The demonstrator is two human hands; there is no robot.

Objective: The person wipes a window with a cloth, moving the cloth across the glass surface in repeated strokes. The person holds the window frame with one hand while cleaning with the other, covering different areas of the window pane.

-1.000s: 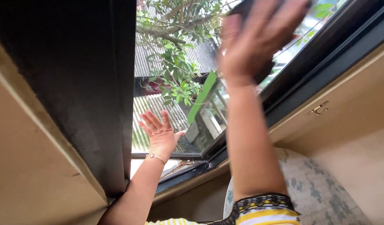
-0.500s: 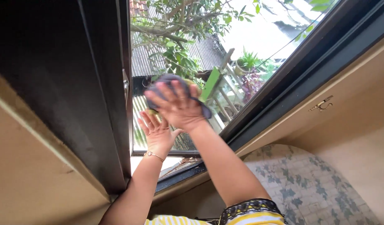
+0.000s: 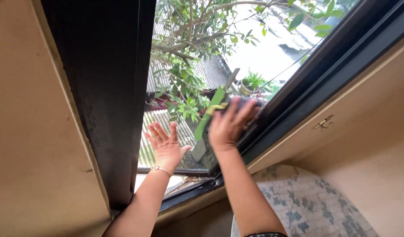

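tree (image 3: 189, 52) outside | brass latch (image 3: 322, 123) | patterned wallpaper (image 3: 307, 206)

Window pane (image 3: 184, 66) in a dark frame (image 3: 110, 96), bearing both hands. Left hand (image 3: 166, 142) lies flat on the glass with fingers spread; right hand (image 3: 228, 125), just right of it, presses a dark cloth (image 3: 246, 105) against the glass beside the frame's right rail (image 3: 307, 87).
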